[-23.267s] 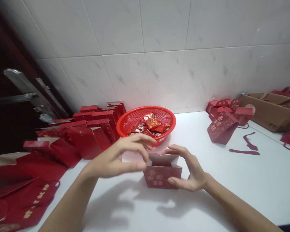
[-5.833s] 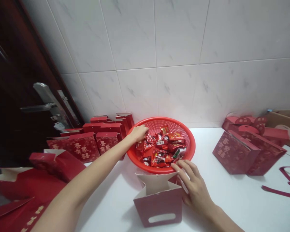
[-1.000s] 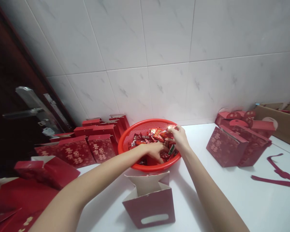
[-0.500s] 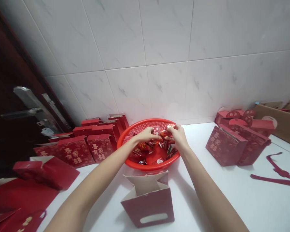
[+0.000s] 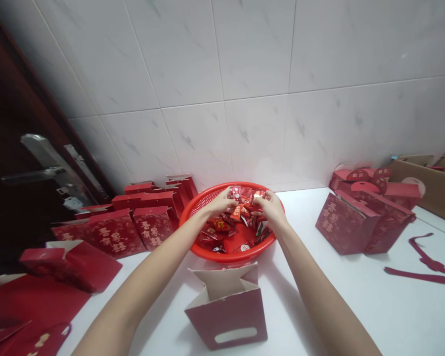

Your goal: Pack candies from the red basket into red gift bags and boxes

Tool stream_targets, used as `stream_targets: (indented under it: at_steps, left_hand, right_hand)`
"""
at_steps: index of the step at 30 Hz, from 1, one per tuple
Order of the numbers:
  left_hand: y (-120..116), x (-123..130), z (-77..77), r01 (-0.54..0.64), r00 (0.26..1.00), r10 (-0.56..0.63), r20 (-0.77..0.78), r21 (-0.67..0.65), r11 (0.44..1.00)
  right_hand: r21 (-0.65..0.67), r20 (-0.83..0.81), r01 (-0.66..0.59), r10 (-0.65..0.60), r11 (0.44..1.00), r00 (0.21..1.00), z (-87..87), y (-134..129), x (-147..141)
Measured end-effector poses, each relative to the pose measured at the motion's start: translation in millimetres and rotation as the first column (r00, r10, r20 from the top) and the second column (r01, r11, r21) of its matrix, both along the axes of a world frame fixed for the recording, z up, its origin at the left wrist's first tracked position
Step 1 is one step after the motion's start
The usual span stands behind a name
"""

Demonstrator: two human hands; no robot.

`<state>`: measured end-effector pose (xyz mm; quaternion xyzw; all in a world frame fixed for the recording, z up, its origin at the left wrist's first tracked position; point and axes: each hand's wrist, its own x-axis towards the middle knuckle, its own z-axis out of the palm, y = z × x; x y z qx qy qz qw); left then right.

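Both hands are over a red plastic basket [image 5: 228,257] of wrapped sweets. My left hand [image 5: 221,203] is closed on a red candy packet with white dots [image 5: 236,192]. An orange-red wrapped candy [image 5: 236,212] shows just below its fingers, and I cannot tell whether they touch it. My right hand [image 5: 271,207] pinches a shiny red and gold wrapped candy [image 5: 258,194] near the basket's right rim. More wrapped candies [image 5: 222,225] lie loose in the basket. Directly in front of it stands a dark red paper gift box [image 5: 232,316], its top open.
Several red gift boxes [image 5: 111,232] stand at left, and more red boxes [image 5: 346,225] at right before a cardboard carton [image 5: 430,190]. Dark red ribbon pieces [image 5: 419,276] lie on the white table [image 5: 400,321]. A tiled wall [image 5: 259,138] rises behind; a dark door [image 5: 18,123] is left.
My hands have moved slightly apart above the sweets. The dotted packet in my left hand has come left and up, and an orange-red candy now shows between the hands.
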<state>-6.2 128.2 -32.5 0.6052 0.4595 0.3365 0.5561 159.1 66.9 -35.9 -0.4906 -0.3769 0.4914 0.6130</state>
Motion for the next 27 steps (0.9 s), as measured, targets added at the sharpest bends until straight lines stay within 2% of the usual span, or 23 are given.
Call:
stream_targets:
  at_steps: [4,11,15,19,23,27]
  left_hand:
    - [0.8,-5.1,1.1,-0.039,0.997,0.037,0.061,0.03,0.999]
    - [8.0,-8.8,-3.3,0.021,0.99,-0.054,0.132,0.238,0.971]
    - [8.0,-1.2,-3.8,-0.01,0.987,-0.056,0.154,0.394,0.919]
    - [5.8,8.7,-4.4,-0.018,0.991,-0.058,0.122,0.545,0.838]
    - [2.7,14.4,-5.3,0.033,0.988,-0.108,0.107,0.542,0.839]
    - [3.6,14.5,-6.4,-0.004,0.993,-0.061,0.099,0.55,0.835]
  right_hand:
    - [0.014,-0.012,-0.017,0.017,1.0,1.0,1.2,0.2,-1.8]
    - [0.021,-0.055,-0.116,0.117,0.993,0.992,0.7,-1.3,-1.8]
    - [0.029,-0.046,-0.188,0.189,0.982,0.981,0.7,-3.1,0.4]
    - [0.052,-0.052,-0.238,0.241,0.97,0.969,0.0,-4.5,1.5]
    - [0.063,-0.073,-0.218,0.222,0.974,0.972,-1.6,-3.0,1.3]
    - [0.069,-0.076,-0.161,0.167,0.984,0.983,-3.6,-0.1,1.3]
